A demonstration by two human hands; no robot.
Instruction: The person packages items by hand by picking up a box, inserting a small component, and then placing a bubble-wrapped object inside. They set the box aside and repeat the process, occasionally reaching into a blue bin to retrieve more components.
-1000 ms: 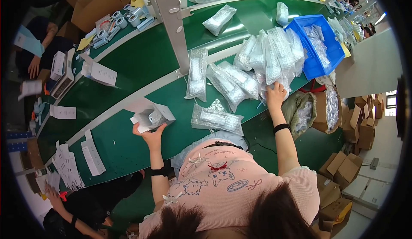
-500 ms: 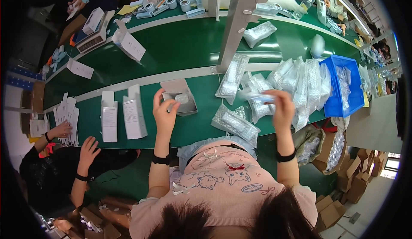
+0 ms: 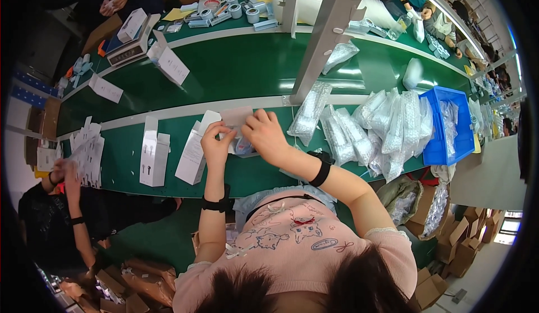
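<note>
A small white box (image 3: 237,112) stands with its flap up on the green bench in front of me. My left hand (image 3: 217,144) is at its left side, thumb and fingers pinched together at the rim. My right hand (image 3: 266,137) reaches across from the right, fingers bent down into the box opening. Something clear and bluish (image 3: 243,146) shows inside, between my hands. What my right fingertips hold is hidden. Close by on the left, a closed white carton (image 3: 192,154) leans next to another white carton (image 3: 154,158) with small dark pictures on it.
Several bubble-wrap pouches (image 3: 387,127) are heaped at right, beside a blue bin (image 3: 443,150). A metal post (image 3: 317,49) rises behind. At left a co-worker's hands (image 3: 66,172) handle flat white cartons (image 3: 90,147). Tape rolls (image 3: 234,10) lie on the far bench.
My right hand has come left from the pouches to the box, bringing a blurred clear item. The cartons at left have shifted. The co-worker's hands have come together over the flat cartons.
</note>
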